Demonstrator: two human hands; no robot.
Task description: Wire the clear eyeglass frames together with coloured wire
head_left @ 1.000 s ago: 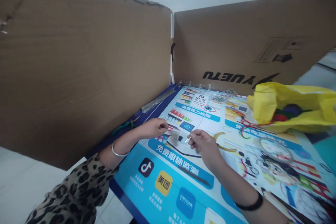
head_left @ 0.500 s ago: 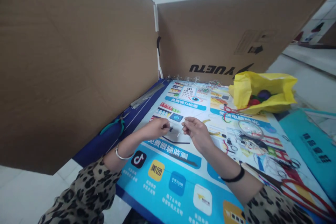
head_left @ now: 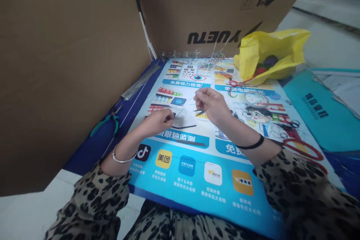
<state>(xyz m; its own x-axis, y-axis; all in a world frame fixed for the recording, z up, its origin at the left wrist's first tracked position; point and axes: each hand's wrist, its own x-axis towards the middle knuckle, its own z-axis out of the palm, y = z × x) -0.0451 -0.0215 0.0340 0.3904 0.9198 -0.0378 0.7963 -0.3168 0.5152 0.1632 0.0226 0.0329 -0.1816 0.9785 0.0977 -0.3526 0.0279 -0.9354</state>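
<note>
My left hand (head_left: 158,120) is closed above the printed mat, its fingers pinched on something too small to make out. Higher and to the right, my right hand (head_left: 210,105) pinches too, with a thin pale strand faintly visible at its fingertips. A small dark pointed piece (head_left: 200,112) shows just below the right fingers. Between the hands, a fine line seems to run over the mat, though its ends are hard to follow. A dark thin strip (head_left: 184,126) lies on the mat near my left hand.
Cardboard walls (head_left: 70,56) stand at the left and back. Teal-handled pliers (head_left: 108,123) and silvery strips (head_left: 140,81) lie left. Toward the right are a yellow bag (head_left: 253,50), a clear round dish (head_left: 256,99), red-handled scissors (head_left: 303,149) and a teal packet (head_left: 315,110).
The view has tilted down and shifted. My right hand has risen away from my left hand, and the dark pointed piece now shows beneath its fingers.
</note>
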